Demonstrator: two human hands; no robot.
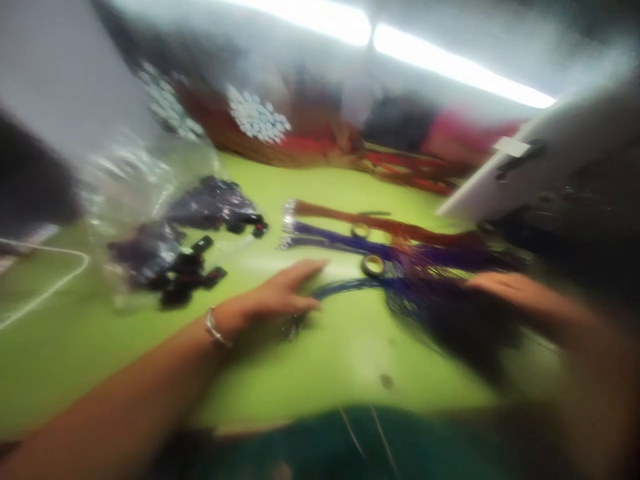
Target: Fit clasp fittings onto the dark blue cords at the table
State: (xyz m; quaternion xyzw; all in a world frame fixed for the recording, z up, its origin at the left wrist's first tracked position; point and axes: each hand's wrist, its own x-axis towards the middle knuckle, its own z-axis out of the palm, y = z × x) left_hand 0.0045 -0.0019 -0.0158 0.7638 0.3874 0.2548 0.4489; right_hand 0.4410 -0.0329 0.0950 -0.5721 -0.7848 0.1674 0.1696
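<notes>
Left hand (283,292) spread by blue wires (350,286), tape roll (365,267) placed beyond, right hand (510,288) blurred, its grip cannot be told

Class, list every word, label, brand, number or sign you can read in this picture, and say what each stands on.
No text can be read anywhere in this picture.
White tag on the pale panel: too blurred to tell whether it bears print.
Plastic bag: blurred, no print readable.
Nearer tape roll: too small and blurred.
Blue wires: no marks readable.
</notes>
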